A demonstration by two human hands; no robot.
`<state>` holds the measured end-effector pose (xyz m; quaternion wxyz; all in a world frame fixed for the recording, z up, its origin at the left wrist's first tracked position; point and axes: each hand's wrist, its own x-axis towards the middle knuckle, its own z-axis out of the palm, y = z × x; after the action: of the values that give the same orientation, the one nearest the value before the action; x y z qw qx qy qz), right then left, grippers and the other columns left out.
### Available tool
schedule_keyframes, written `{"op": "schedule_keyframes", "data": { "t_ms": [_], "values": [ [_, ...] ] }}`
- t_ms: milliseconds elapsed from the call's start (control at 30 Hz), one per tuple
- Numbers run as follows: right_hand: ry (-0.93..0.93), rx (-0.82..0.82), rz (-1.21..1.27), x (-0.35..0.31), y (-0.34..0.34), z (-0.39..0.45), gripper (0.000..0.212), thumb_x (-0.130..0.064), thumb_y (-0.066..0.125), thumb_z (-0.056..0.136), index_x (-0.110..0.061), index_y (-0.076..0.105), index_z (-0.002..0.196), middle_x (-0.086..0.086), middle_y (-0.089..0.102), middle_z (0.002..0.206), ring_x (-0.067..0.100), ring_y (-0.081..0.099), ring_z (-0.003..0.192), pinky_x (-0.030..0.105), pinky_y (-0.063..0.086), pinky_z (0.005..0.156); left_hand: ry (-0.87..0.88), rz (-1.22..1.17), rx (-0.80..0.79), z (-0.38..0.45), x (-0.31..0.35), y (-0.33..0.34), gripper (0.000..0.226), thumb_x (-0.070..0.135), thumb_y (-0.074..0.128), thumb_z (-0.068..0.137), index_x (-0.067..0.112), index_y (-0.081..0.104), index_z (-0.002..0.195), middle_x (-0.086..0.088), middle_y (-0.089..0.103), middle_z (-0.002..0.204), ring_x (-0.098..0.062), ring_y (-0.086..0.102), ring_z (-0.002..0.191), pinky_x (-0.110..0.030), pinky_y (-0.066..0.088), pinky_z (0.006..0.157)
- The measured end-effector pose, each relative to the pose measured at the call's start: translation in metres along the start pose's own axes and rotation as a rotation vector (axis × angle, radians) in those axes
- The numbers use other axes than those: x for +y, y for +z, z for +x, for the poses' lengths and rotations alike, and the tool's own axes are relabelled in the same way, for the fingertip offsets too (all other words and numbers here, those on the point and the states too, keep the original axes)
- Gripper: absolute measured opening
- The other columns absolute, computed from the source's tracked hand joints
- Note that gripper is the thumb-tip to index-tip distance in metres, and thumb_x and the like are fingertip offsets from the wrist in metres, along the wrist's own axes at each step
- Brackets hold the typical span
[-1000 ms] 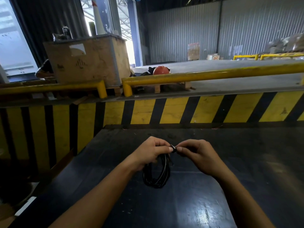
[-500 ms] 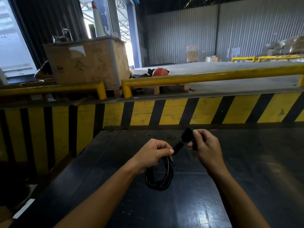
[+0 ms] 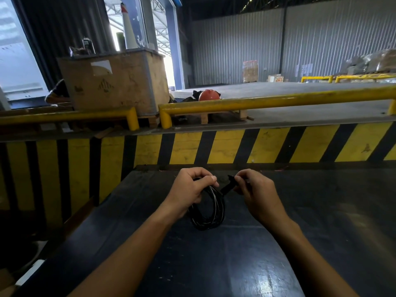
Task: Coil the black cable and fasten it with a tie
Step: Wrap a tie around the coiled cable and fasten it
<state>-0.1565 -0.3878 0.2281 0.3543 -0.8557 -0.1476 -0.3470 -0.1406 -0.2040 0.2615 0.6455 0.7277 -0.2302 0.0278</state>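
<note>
The left hand [image 3: 190,190] grips the top of the coiled black cable [image 3: 209,211], fingers curled shut around the loops, which hang just above the dark table [image 3: 321,211]. The right hand [image 3: 256,192] pinches a black tie strap [image 3: 228,188] between thumb and fingertips, the strap stretched from the coil. No writing is legible on cable or strap.

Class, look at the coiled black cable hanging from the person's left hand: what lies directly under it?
Under the cable coil lies the dark worktop, bare and glossy. The left hand grips the coil's top, hiding that part; whether the coil's bottom touches the worktop cannot be told.
</note>
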Motion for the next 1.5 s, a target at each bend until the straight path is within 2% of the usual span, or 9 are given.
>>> {"op": "schedule_keyframes", "data": {
  "t_ms": [133,267,500,700,800,967,1133,1300,1500],
  "values": [
    [0.117,-0.072,0.311,-0.015,0.007,-0.003,0.011,-0.016,0.055,0.093,-0.021,0.061,0.085,-0.006,0.067,0.072,0.005,0.068,0.069,0.019,0.057,0.061,0.019,-0.018,0.053,0.000,-0.005,0.004,0.007,0.010,0.063,0.083,0.015,0.066,0.085,-0.003,0.062,0.074,-0.004,0.045,0.045,-0.017,0.030,0.034],
    [0.247,-0.108,0.502,-0.022,0.005,-0.003,0.013,-0.018,0.052,0.094,-0.014,0.063,0.088,0.002,0.068,0.077,0.010,0.069,0.069,0.029,0.060,0.063,0.002,-0.042,0.055,0.000,-0.012,0.004,0.011,0.013,0.062,0.084,0.017,0.062,0.095,-0.003,0.061,0.084,-0.001,0.046,0.045,-0.016,0.032,0.035],
    [0.197,-0.059,0.436,-0.023,0.003,0.000,0.013,-0.021,0.053,0.094,-0.021,0.064,0.087,-0.006,0.065,0.071,-0.002,0.062,0.068,0.011,0.048,0.058,-0.041,-0.085,-0.023,0.001,-0.016,0.007,0.015,0.015,0.061,0.085,0.024,0.070,0.077,0.000,0.057,0.060,-0.002,0.040,0.035,-0.014,0.028,0.032],
    [0.201,-0.029,0.426,-0.024,0.003,0.001,0.013,-0.022,0.055,0.092,-0.029,0.062,0.084,-0.010,0.066,0.073,-0.005,0.063,0.072,0.009,0.048,0.059,-0.044,-0.088,-0.025,0.000,-0.017,0.011,0.020,0.012,0.059,0.087,0.024,0.070,0.075,0.008,0.055,0.051,-0.001,0.037,0.032,-0.013,0.025,0.030],
    [0.172,-0.003,0.375,-0.024,0.000,-0.001,0.004,-0.025,0.060,0.089,-0.026,0.059,0.093,-0.012,0.065,0.081,-0.004,0.062,0.080,0.009,0.049,0.063,-0.045,-0.097,0.004,0.002,-0.016,0.012,0.016,0.010,0.059,0.087,0.020,0.069,0.078,0.007,0.054,0.052,-0.002,0.036,0.032,-0.014,0.025,0.030],
    [-0.056,-0.107,0.130,-0.029,-0.002,-0.016,0.031,-0.033,0.071,0.075,-0.030,0.055,0.102,-0.018,0.053,0.107,-0.005,0.052,0.098,0.003,0.042,0.076,-0.108,-0.085,0.131,0.005,-0.021,0.014,0.009,0.013,0.058,0.088,0.009,0.067,0.089,0.000,0.052,0.056,-0.004,0.039,0.035,-0.016,0.027,0.031],
    [-0.119,-0.163,-0.090,-0.030,0.013,-0.022,0.036,-0.017,0.071,0.075,-0.023,0.054,0.106,-0.001,0.044,0.134,0.019,0.050,0.119,0.030,0.053,0.088,-0.196,-0.097,0.203,0.010,-0.020,0.017,0.011,0.016,0.059,0.088,0.012,0.069,0.083,0.004,0.056,0.051,-0.005,0.044,0.037,-0.018,0.030,0.032],
    [-0.132,-0.046,-0.139,-0.024,0.020,-0.020,0.026,-0.013,0.069,0.076,-0.020,0.059,0.099,0.004,0.055,0.124,0.022,0.059,0.106,0.025,0.050,0.075,-0.273,-0.138,0.198,0.010,-0.018,0.023,0.012,0.017,0.059,0.088,0.011,0.068,0.084,0.001,0.058,0.058,-0.006,0.047,0.041,-0.017,0.031,0.034],
    [-0.146,0.010,-0.130,-0.022,0.022,-0.023,0.016,-0.021,0.069,0.080,-0.020,0.063,0.095,0.007,0.058,0.116,0.020,0.061,0.098,0.034,0.055,0.074,-0.301,-0.112,0.187,0.006,-0.018,0.024,0.013,0.019,0.057,0.089,0.011,0.067,0.086,-0.002,0.058,0.068,-0.007,0.051,0.049,-0.017,0.034,0.035]
  ]
}}
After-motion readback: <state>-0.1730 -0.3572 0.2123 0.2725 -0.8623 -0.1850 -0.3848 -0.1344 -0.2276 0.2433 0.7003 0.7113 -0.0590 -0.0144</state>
